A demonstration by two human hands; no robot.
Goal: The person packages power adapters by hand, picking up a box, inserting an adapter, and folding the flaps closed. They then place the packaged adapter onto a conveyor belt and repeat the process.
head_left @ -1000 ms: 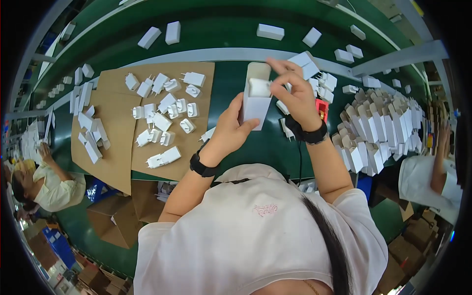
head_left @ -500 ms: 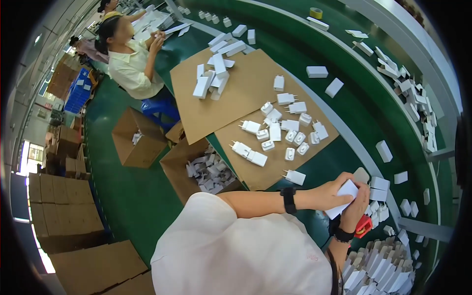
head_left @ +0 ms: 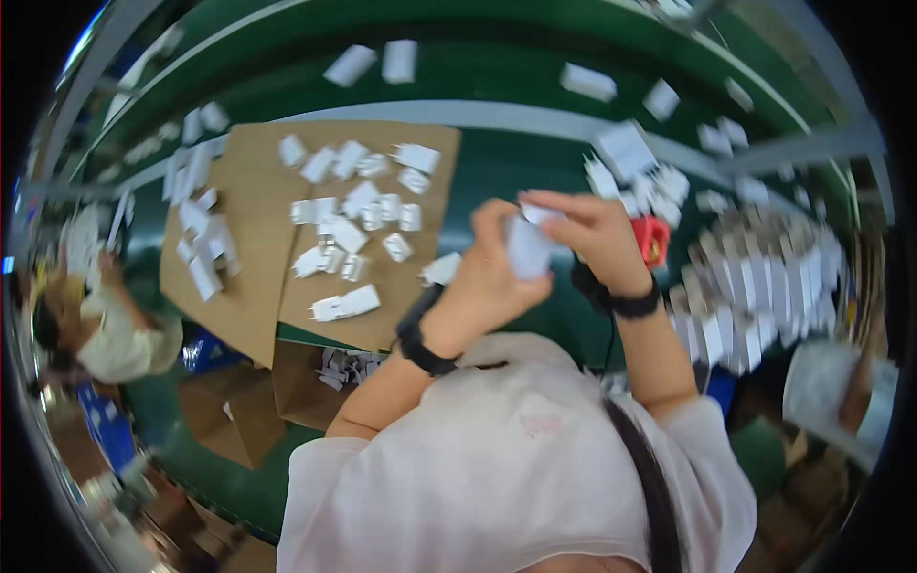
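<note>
My left hand (head_left: 492,272) and my right hand (head_left: 587,234) are raised together over the green table (head_left: 516,167), both gripping a small white box (head_left: 528,246) between them. The picture is blurred, so the box's exact shape is unclear. Each wrist carries a black band. A red object (head_left: 652,239) lies just right of my right hand. Loose white boxes (head_left: 630,162) lie beyond my hands.
Two brown cardboard sheets (head_left: 263,277) to the left carry several white chargers and boxes. Rows of folded white boxes (head_left: 755,286) stand at the right. Open cartons (head_left: 234,411) sit on the floor lower left. Another person (head_left: 95,325) works at far left; a sleeve (head_left: 831,392) shows at right.
The view swung back from the left side of the room to the table in front of me. My hands still hold the white box, now nearer my chest.
</note>
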